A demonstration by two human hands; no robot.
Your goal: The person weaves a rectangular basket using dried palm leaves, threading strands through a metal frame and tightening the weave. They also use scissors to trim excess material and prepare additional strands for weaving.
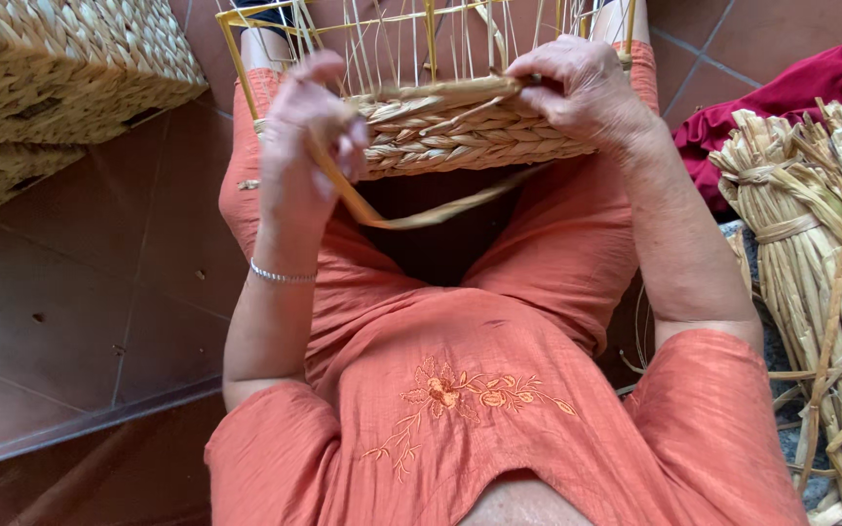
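Note:
A half-woven straw basket on a yellow wire frame rests on my lap, over my orange dress. My left hand grips a loose straw strand that loops down below the woven band. My right hand pinches the top edge of the weave near the frame's right side. Thin upright strands rise from the woven rows between both hands.
Two finished woven baskets are stacked at the upper left on the brown tiled floor. A bundle of dried straw lies at the right, beside a red cloth.

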